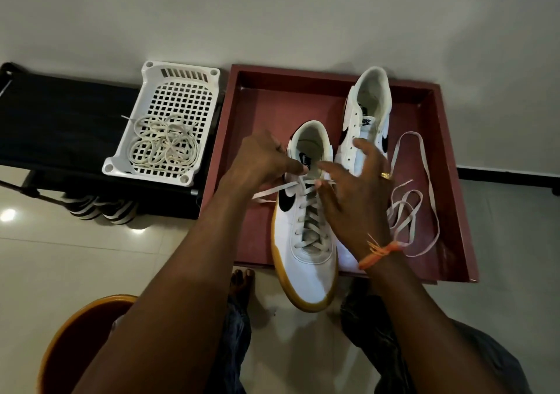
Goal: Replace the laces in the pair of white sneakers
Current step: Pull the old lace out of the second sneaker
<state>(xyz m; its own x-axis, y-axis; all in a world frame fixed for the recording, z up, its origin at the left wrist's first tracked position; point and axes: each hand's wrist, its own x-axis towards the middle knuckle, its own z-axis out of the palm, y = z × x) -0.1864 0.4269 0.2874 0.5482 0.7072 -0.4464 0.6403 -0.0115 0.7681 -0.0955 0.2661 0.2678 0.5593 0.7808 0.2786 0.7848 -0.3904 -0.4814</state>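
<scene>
A white sneaker (306, 275) with a black swoosh and gum sole lies in a dark red tray (454, 212), its toe over the front edge; a lace (309, 221) is threaded up its eyelets. My left hand (266, 159) pinches the lace at the top eyelets, a loose end trailing left. My right hand (354, 193) is over the same spot, thumb and forefinger on the lace, the other fingers spread. The second white sneaker (368, 115) lies unlaced at the tray's back. A loose lace (415, 200) lies coiled in the tray to the right.
A white plastic basket (181, 90) with a tangle of off-white laces (163, 143) sits on a black rack (60, 121) to the left. Striped shoes (100, 209) stand under the rack. An orange stool (69, 345) is at lower left; my feet are below the tray.
</scene>
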